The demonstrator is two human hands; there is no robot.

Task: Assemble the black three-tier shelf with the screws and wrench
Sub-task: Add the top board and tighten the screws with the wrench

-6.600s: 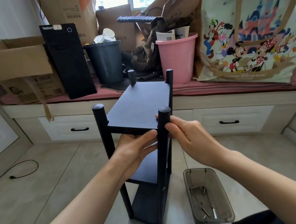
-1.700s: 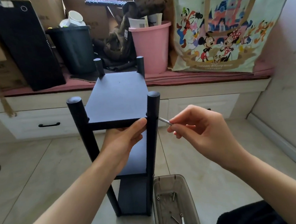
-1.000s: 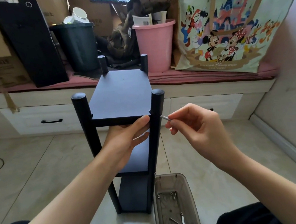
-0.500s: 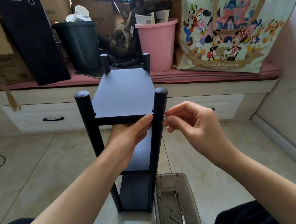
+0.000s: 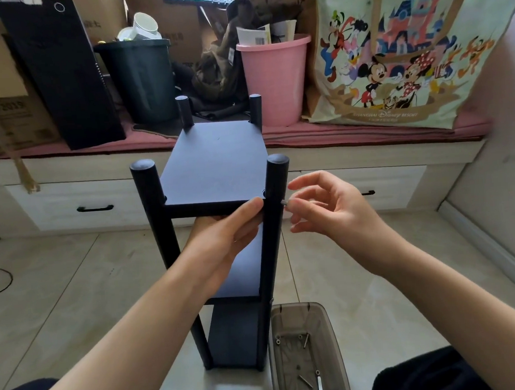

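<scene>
black three-tier shelf (image 5: 218, 173) upright on tiled floor (image 5: 60, 291), in front of window-seat drawers (image 5: 94, 204). all four posts in place; top tier seated between them.

left hand (image 5: 225, 236) under near edge of top tier, thumb laid along that edge up to near right post (image 5: 275, 187), fingers tucked beneath the board. supporting, not gripping round anything.

right hand (image 5: 326, 208) just right of near right post, fingers loosely spread and relaxed. screw (image 5: 284, 202) seated in side of the post at top-tier level, only head end showing. fingertips close to screw head; contact cannot be told.

clear tray (image 5: 308, 354) on floor beside shelf's right foot, holding loose screws (image 5: 304, 382) and small white wrench (image 5: 320, 387).

behind, on pink cushion (image 5: 336, 129): pink bin (image 5: 276, 79), dark bin (image 5: 143, 78), cartoon-print bag (image 5: 407, 50), cardboard boxes (image 5: 0, 99).
</scene>
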